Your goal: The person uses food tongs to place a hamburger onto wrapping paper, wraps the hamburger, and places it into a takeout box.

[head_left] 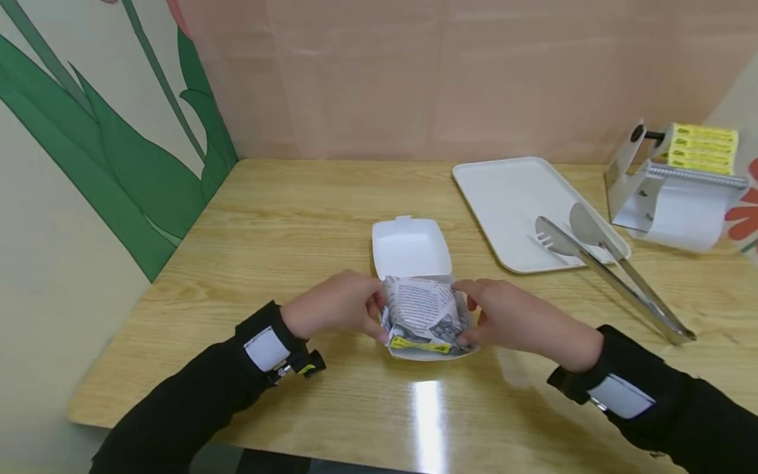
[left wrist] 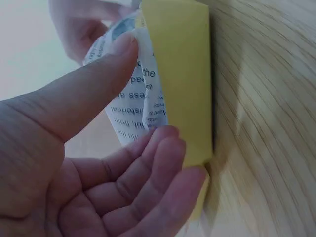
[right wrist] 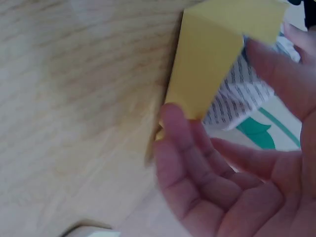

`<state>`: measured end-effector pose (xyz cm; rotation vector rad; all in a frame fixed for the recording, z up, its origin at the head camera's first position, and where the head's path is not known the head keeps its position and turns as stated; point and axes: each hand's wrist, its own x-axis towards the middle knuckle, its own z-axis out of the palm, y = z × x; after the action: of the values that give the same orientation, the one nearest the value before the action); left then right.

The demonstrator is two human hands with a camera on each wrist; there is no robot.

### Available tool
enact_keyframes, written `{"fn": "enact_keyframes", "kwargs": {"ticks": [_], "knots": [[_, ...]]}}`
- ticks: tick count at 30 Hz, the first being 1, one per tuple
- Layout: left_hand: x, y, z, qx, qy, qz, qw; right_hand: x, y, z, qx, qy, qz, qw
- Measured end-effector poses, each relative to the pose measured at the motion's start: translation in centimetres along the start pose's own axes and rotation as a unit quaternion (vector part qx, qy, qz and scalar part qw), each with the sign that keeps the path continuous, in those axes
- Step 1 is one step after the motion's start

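Note:
A takeout box (head_left: 412,248) stands on the table with its white lid folded back; its outer wall (left wrist: 185,84) looks yellow in the left wrist view. Inside lies a package wrapped in newsprint paper (head_left: 420,306), a yellow sticker (head_left: 420,344) on its near edge. My left hand (head_left: 343,304) grips the box's left side, thumb over the paper and fingers curled against the wall. From the right, my right hand (head_left: 503,316) holds the opposite side in the same way, its fingers (right wrist: 180,128) at the far corner. The paper hides the package's contents.
Back right is a white tray (head_left: 503,197) with metal tongs (head_left: 633,289) lying across its near corner and onto the table (head_left: 284,217). A label dispenser (head_left: 669,191) with a yellow sticker roll (head_left: 703,148) stands beyond it. Walls border the table at the left and back.

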<state>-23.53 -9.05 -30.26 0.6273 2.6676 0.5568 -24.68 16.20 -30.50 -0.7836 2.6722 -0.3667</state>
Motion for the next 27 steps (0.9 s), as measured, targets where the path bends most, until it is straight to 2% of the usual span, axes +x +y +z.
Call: {"fn": "enact_keyframes", "kwargs": {"ticks": [7, 14, 21, 27], "knots": [[1.1, 0.4, 0.4, 0.014, 0.011, 0.014, 0.9997, 0.3, 0.4, 0.8, 0.025, 0.022, 0.007, 0.9994], [1.7, 0.4, 0.7, 0.022, 0.034, 0.028, 0.9988, 1.0, 0.6, 0.9, 0.035, 0.037, -0.026, 0.9984], [2.9, 0.2, 1.6, 0.018, 0.057, 0.042, 0.9974, 0.9, 0.8, 0.9, 0.086, 0.026, 0.001, 0.9960], [3.3, 0.0, 1.9, 0.034, 0.071, 0.063, 0.9949, 0.7, 1.5, 1.0, 0.079, 0.040, -0.025, 0.9958]]}}
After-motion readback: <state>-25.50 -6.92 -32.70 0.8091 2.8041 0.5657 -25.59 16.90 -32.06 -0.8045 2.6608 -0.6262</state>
